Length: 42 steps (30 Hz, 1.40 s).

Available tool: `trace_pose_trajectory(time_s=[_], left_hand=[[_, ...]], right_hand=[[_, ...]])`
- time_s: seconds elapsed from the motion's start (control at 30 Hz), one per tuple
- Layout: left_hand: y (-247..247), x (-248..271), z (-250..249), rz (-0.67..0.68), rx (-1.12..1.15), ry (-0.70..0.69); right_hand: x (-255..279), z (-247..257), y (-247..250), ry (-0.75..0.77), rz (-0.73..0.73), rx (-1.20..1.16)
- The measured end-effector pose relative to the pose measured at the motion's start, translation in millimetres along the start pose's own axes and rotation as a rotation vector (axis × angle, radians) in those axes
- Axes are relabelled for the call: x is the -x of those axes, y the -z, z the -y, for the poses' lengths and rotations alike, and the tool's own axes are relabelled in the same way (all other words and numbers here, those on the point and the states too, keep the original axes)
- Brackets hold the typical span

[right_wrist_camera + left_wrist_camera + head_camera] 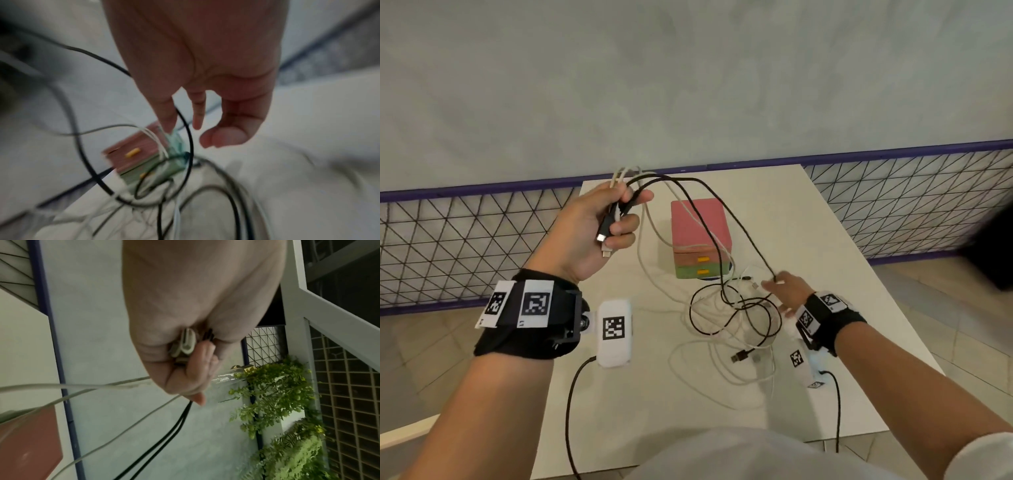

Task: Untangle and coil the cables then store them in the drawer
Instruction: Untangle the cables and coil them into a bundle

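White table [808,212] against a grey wall, purple-framed mesh fence behind it. Left hand [599,226] raised above the table's far left corner, fingers curled round a bundle of cable ends: black cable [743,222] and white cable [650,219] both gripped, plugs sticking out below the fist. Right hand [787,291] low over the table, fingers loosely spread, black cable running across a finger, no firm hold visible. Remaining loops lie tangled on the table in front of the small drawer box [700,236], both drawers closed.
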<state>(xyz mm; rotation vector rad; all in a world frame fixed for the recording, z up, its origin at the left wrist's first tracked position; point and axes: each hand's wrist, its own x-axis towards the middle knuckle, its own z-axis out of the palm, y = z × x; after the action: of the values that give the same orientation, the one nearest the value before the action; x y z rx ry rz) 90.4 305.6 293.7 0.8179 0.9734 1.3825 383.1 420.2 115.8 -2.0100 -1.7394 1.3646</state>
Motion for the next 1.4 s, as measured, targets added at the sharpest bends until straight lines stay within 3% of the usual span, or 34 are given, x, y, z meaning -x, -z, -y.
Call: trace_pose_trajectory(time_s=[0.07,0.17,0.27,0.4,0.57,0.67,0.77,0.9,1.0,1.07,1.17,1.27,1.4], left_hand=[[-0.2,-1.1,5.2,0.011,-0.027,0.022],[-10.5,-3.8,19.0,0.031,-0.11,0.033],[-23.9,-4.9,26.8,0.076,-0.109,0.041],[-24.6,-2.9,21.6,0.086,-0.108,0.034],[-13.7,3.6,12.0,0.02,-0.284,0.023],[-7.5,4.7,8.4,0.017,-0.263,0.014],[-5.5,5.0,13.2,0.036,-0.286,0.059],[0.2,2.6,10.2,0.006,-0.141,0.047],[6.4,0.0,5.5,-0.03,-0.114,0.013],[2.9,-1.6,9.4,-0.041,-0.147,-0.007],[-6.5,-3.1,14.7,-0.042,-0.147,-0.026],[-1.8,-2.3,5.4,-0.084,-0.087,-0.085],[22.4,2.2,-15.4,-0.176,0.006,-0.2]], right_hand=[[16.9,26.6,6.7,0.246,-0.012,0.123],[62.3,88.6,10.2,0.707,-0.058,0.031],[91.1,133.3,13.3,0.918,-0.076,-0.045],[85.7,134.1,3.0,0.907,-0.02,-0.048],[66.1,108.6,4.8,0.801,-0.001,-0.071],[52.8,93.7,11.4,0.702,-0.01,-0.144],[37.5,81.7,15.3,0.645,-0.004,-0.048],[36.9,75.4,11.0,0.541,0.035,-0.029],[61.8,93.6,4.6,0.767,-0.023,-0.066],[84.2,115.5,-0.7,0.949,0.078,-0.126],[110.5,140.4,-7.0,0.991,0.166,-0.158],[99.8,139.1,-2.5,0.896,-0.032,-0.156],[25.8,85.0,20.4,0.505,-0.348,0.084]])
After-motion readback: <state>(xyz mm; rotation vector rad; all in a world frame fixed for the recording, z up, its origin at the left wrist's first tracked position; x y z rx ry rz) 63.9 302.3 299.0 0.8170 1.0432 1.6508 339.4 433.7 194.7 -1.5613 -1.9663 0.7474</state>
